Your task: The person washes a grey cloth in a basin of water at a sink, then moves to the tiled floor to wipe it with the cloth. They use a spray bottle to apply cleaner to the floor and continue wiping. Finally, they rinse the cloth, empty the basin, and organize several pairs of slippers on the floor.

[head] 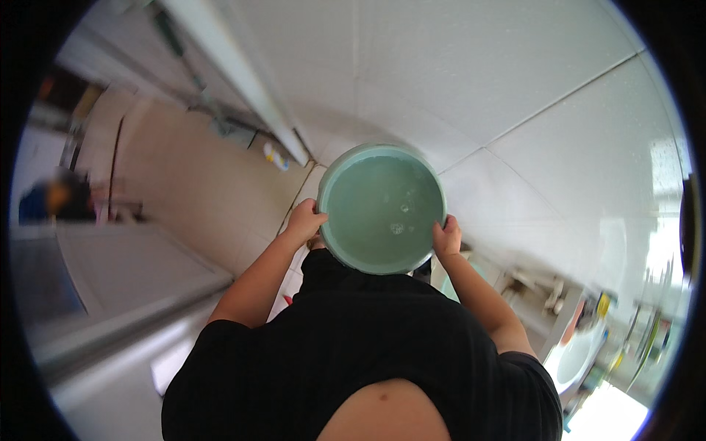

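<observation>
A round green basin (380,204) holds cloudy water with a few patches of bubbles on its surface. It is held in front of my body, above the floor. My left hand (306,221) grips its left rim, with the thumb over the edge. On the opposite side, my right hand (447,237) grips the lower right rim, its thumb also at the edge. The fingers under the basin are mostly hidden.
White tiled wall (551,110) rises ahead and to the right. A door frame (248,82) stands at the upper left, with a white and yellow bottle (276,156) on the floor beyond it. At the lower right is a white washbasin (579,353) among blurred items.
</observation>
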Motion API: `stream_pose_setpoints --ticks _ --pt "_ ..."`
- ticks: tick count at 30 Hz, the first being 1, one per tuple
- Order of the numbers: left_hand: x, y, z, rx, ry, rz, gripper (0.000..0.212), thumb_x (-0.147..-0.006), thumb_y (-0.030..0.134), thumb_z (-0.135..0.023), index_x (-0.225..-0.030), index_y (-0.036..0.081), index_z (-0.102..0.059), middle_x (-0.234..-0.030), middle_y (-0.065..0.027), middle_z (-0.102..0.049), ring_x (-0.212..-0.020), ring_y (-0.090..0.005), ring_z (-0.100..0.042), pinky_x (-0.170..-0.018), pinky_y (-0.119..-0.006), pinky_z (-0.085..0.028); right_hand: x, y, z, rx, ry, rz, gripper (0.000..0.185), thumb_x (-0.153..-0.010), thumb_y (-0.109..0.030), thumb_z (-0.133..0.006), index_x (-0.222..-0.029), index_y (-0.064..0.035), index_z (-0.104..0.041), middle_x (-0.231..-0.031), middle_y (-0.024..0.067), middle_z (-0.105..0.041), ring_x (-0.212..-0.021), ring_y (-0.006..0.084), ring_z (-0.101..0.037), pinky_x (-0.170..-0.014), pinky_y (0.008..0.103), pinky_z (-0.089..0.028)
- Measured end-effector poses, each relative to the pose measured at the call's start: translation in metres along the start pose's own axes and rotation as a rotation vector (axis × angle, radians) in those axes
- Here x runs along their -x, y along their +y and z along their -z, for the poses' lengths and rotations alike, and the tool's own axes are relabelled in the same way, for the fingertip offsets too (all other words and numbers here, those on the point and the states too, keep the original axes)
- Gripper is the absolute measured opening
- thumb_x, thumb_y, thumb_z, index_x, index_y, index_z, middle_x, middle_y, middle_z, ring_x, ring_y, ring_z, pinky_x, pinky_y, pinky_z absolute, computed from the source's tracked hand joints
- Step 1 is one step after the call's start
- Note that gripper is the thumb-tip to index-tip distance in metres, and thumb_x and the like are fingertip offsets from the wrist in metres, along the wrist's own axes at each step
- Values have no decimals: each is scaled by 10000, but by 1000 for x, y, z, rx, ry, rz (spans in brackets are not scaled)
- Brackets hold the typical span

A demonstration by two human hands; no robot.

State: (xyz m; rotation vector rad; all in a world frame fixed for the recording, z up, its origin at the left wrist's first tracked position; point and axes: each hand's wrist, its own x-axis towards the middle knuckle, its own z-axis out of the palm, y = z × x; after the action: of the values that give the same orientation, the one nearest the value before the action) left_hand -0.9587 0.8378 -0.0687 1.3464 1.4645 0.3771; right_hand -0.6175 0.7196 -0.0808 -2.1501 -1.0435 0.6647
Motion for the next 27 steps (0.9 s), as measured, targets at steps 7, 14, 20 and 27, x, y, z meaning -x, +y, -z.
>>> stream_pose_setpoints --ticks 7,14,20,27 --pt "-60 63 27 -118 -376 86 271 -720 91 -604 -950 -13 -506 -824 -93 -571 -689 -198 -599 -559 -334 -526 47 -4 -36 11 208 -300 330 -740 -226 -560 -987 -7 -562 -850 182 -621 -758 308 -600 -701 379 -468" --pt "-115 65 26 -294 -605 206 290 -784 57 -567 -1051 11 -464 -989 -118 -567 -837 -231 -610 -652 -368 -535 92 -12 -87 -139 396 -509 324 -725 -265 -562 -955 -39 -537 -849 208 -607 -794 373 -583 -716 444 -452" --pt "-162 42 -9 -504 -816 261 252 -825 65 -544 -1054 27 -448 -1002 -108 -565 -860 -231 -601 -690 -375 -519 142 -16 -125 -193 468 -811 308 -753 -268 -550 -967 -47 -540 -841 196 -609 -801 361 -583 -714 432 -460" --pt "-223 28 -88 -914 -1060 215 187 -823 101 -553 -976 27 -475 -922 -98 -586 -811 -200 -602 -675 -340 -518 165 12 -236 -336 661 -1195 290 -741 -257 -563 -932 -41 -540 -866 185 -607 -833 348 -583 -725 436 -458"
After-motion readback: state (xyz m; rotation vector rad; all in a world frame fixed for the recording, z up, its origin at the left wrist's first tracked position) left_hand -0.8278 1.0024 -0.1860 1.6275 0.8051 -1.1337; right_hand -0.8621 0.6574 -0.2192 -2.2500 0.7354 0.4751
